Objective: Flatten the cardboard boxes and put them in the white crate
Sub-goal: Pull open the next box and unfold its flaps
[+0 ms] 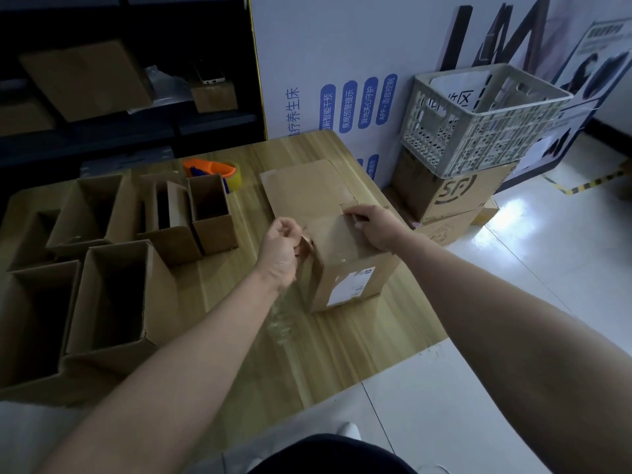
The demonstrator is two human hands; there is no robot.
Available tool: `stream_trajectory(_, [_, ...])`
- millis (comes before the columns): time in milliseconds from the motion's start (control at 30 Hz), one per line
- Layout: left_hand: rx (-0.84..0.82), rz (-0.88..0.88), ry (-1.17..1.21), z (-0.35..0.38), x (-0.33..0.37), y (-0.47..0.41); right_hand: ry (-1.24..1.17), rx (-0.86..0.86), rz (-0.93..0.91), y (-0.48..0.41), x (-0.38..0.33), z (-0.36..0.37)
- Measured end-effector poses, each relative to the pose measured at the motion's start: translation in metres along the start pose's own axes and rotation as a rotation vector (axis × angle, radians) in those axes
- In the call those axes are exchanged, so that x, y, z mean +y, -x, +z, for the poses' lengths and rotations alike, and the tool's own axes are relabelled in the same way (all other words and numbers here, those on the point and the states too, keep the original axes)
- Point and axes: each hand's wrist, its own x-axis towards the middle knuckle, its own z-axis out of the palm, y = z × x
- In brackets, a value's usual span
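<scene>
On the table [342, 340], two hands work at a cardboard box [345, 268].
Near the table's right edge the cardboard box stands with one flap [301, 189] folded out flat behind it. The left hand [280, 248] has its grip closed on a strip of tape [305, 243] at the box's upper left edge. The right hand [376, 225] pinches the top panel's edge. Several open boxes [113, 295] stand at the left, with a tape dispenser [213, 169] behind them. The white crate [478, 142] sits on stacked boxes [451, 196] beside the table.

Open boxes [113, 295] crowd the table's [342, 336] left; the white crate [478, 121] stands open-topped beyond the right edge.
</scene>
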Motion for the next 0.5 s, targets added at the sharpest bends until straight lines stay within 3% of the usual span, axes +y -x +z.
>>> stream_trajectory(100, [0.033,-0.137,0.255,0.002,0.0,-0.003,-0.024,-0.019,0.02,0.003,-0.002,-0.011])
stream_trajectory(167, [0.046,-0.165,0.329,0.008,0.002,-0.004,-0.094,-0.124,0.021,0.006,-0.011,-0.019])
stream_trajectory(233, [0.066,-0.173,0.335,0.019,0.007,-0.007,-0.106,-0.266,0.013,0.008,-0.026,-0.023])
stream_trajectory(300, [0.097,-0.196,0.339,0.028,0.011,-0.01,0.031,-0.342,-0.017,0.009,-0.039,-0.024])
stream_trajectory(367, [0.104,-0.25,0.373,0.035,0.012,-0.011,0.163,-0.339,-0.033,0.01,-0.045,-0.024])
stream_trajectory(500, [0.143,-0.292,0.381,0.043,0.012,-0.011,0.198,-0.342,-0.005,0.015,-0.037,-0.034])
